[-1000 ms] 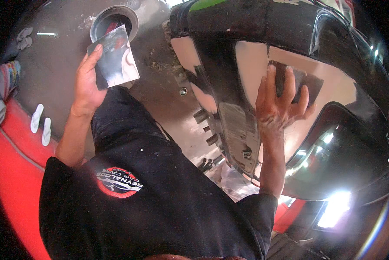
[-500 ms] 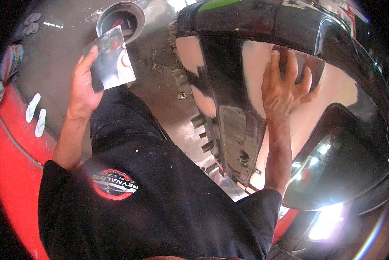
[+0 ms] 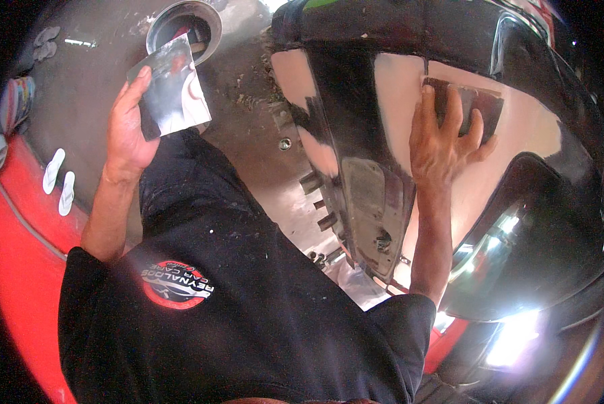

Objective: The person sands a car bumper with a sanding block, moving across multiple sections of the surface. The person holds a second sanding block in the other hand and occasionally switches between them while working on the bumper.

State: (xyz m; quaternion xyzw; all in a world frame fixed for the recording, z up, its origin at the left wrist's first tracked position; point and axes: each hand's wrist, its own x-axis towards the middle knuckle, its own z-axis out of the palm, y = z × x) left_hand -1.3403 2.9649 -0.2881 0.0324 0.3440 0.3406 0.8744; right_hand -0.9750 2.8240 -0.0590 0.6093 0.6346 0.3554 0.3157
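Observation:
My left hand (image 3: pixel 131 128) holds a shiny, mirror-like rectangular metal plate (image 3: pixel 175 91) by one side, thumb on its face, raised over the floor. My right hand (image 3: pixel 440 138) lies on a dark vehicle body panel (image 3: pixel 346 87), fingers spread over a dark brown rectangular sheet of sandpaper (image 3: pixel 490 111). That sheet sits flat against a broad beige filler patch (image 3: pixel 527 128), across a thin vertical seam. Smaller beige patches (image 3: pixel 294 74) show farther left on the panel. The sheet's underside is hidden.
A round grey bucket (image 3: pixel 204 17) with something red inside stands beyond the plate. White flip-flops (image 3: pixel 54 172) lie at left beside a red car body (image 3: pixel 26 269). A glossy dark lamp or window (image 3: pixel 538 242) is below the filler patch. Small fittings (image 3: pixel 325 222) protrude along the panel's edge.
My right hand and the sandpaper have slid slightly toward me on the panel, baring more beige filler and seam above the sheet. My left hand keeps the plate in nearly the same place.

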